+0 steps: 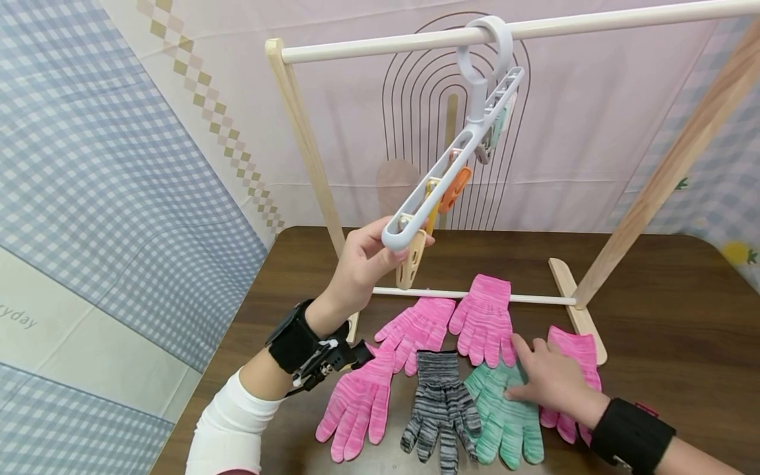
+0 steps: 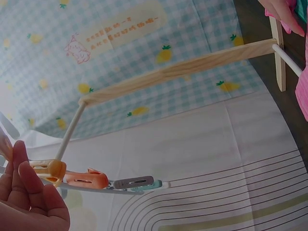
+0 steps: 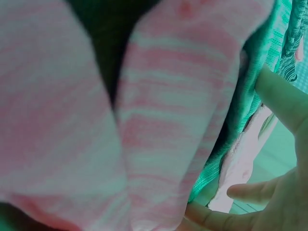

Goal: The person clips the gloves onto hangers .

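Slotted plstc hanger (image 1: 477,125) hangs abv streaky knit gloves (image 1: 440,390).

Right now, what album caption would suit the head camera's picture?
Left fingers holding a hanger on a wooden rack, right fingers over the green glove.

Knitted cloth gloves (image 1: 441,397), smooth plastic hanger (image 1: 477,126)

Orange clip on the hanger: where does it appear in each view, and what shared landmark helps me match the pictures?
Head: the orange clip is slightly above and right of centre, on the hanger.
Left wrist: lower left, between the yellow clip and grey clip.
Right wrist: not in it.
Shared landmark: pink gloves, at least partly visible in all three views.
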`<state>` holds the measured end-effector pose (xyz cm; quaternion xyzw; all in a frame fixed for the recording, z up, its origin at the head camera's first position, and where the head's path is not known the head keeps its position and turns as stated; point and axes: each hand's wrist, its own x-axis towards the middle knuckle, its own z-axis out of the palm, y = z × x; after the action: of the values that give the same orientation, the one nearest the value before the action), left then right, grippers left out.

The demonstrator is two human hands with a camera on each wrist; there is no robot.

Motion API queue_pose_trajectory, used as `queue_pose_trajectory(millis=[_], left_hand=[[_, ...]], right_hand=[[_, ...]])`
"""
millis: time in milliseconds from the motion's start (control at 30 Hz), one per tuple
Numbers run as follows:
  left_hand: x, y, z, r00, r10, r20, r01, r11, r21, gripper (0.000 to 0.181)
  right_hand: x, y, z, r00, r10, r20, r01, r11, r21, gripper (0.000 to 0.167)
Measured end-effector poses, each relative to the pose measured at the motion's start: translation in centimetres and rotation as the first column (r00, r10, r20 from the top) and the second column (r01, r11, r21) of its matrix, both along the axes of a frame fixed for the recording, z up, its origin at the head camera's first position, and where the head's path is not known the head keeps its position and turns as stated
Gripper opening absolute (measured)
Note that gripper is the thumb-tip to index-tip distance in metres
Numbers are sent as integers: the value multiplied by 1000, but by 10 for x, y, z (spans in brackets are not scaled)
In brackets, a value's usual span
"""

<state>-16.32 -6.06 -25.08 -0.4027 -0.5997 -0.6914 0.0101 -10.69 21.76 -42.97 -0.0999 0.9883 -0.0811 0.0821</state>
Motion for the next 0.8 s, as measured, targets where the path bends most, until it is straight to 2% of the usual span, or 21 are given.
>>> queue_pose_trajectory(millis=[100,333,467,800], left_hand=[[1,0,0,1000,1,0,-1,1000,0,87],[0,0,-1,1000,0,-2,0,1000,1,86],[0,0,-1,1000,-4,-3,4,1000,2,86],[-1,0,-2,1000,-3,-7,3,1000,-2,85]], right_hand=[[-1,2,0,1000,-6,9,6,1000,3,104],[-3,3,-1,1000,15,-24,-15,999,30,103],[-3,3,0,1000,3,-22,-3,1000,5,99],[-8,3,1,1000,-9,-22,9,1000,-8,68]])
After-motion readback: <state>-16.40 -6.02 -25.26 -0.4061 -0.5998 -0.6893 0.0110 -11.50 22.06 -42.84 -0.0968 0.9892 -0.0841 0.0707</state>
